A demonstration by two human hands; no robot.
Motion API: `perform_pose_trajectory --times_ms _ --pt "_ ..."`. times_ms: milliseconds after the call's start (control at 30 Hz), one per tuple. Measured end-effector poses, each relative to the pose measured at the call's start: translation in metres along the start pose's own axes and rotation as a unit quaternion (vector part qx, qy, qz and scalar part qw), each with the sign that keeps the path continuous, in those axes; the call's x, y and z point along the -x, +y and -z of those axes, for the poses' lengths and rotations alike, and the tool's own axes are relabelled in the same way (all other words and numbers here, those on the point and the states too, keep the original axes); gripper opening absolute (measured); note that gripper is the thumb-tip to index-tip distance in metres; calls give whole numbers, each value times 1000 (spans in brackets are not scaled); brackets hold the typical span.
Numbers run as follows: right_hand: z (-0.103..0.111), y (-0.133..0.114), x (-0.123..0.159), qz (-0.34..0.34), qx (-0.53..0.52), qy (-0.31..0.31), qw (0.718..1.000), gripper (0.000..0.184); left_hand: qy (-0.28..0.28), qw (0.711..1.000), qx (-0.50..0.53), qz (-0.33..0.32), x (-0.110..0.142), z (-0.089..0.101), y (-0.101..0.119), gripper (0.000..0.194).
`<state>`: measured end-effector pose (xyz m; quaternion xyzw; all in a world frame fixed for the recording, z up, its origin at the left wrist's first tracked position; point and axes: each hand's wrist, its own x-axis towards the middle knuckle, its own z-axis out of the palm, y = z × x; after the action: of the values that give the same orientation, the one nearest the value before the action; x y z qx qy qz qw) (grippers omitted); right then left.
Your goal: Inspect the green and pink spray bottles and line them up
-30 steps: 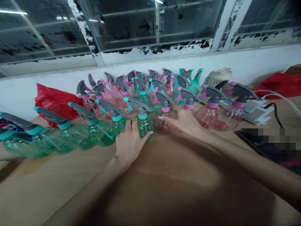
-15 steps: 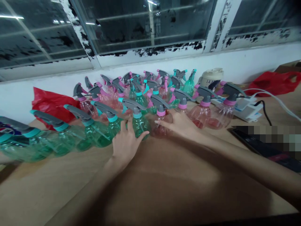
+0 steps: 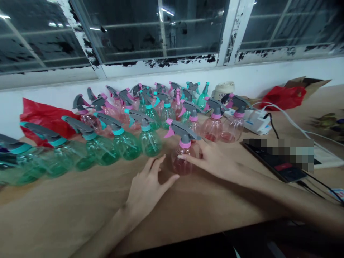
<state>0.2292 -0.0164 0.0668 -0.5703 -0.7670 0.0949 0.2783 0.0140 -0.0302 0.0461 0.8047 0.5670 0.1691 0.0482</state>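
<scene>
My right hand (image 3: 215, 157) wraps round the body of a clear pink spray bottle (image 3: 178, 161) with a grey trigger head and pink collar. The bottle stands upright in front of the others, its nozzle turned left. Just left of it, my left hand (image 3: 150, 182) is held with fingers apart, holding nothing. Beyond that hand stands a green spray bottle (image 3: 150, 142) with a turquoise collar, the right end of a slanting row of several green ones. Behind the held bottle is another pink spray bottle (image 3: 212, 129), among several.
Many more spray bottles crowd the wall side of the wooden table (image 3: 172, 211). A red plastic bag (image 3: 45, 118) lies at left, another red bag (image 3: 285, 97) at right. A white power strip (image 3: 256, 120), cables and a phone (image 3: 274, 161) lie at right.
My right hand has drawn the pink spray bottle toward me, out of the row. My left hand has come away from the green spray bottle, nearer to the pink one. The view has shifted right.
</scene>
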Motion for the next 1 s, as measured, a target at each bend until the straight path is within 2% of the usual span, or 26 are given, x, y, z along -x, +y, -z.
perform_pose_trajectory --times_ms 133,233,367,467,533,633,700,833,1000 --pt "17 -7 21 35 43 2 998 59 -48 996 65 -32 1 -17 16 79" --pt "29 -11 31 49 75 7 996 59 -54 991 107 -58 1 -26 24 75" --pt "40 -3 34 73 62 3 995 52 -53 986 138 -75 1 -30 32 71" --pt "41 7 30 76 -3 5 997 47 -57 985 139 -82 -1 -31 37 70" --pt "37 13 26 63 -92 -1 994 49 -59 985 138 -88 -3 -32 41 68" --pt "26 20 20 50 -235 -22 971 45 -58 982 143 -110 -6 -36 46 69" --pt "20 23 16 50 -301 -12 952 42 -60 979 149 -127 -9 -39 48 72" --pt "16 23 14 65 -331 37 941 36 -65 974 155 -154 -14 -40 52 74" --pt "16 23 13 67 -323 54 942 19 -65 970 157 -176 -17 -41 51 78"
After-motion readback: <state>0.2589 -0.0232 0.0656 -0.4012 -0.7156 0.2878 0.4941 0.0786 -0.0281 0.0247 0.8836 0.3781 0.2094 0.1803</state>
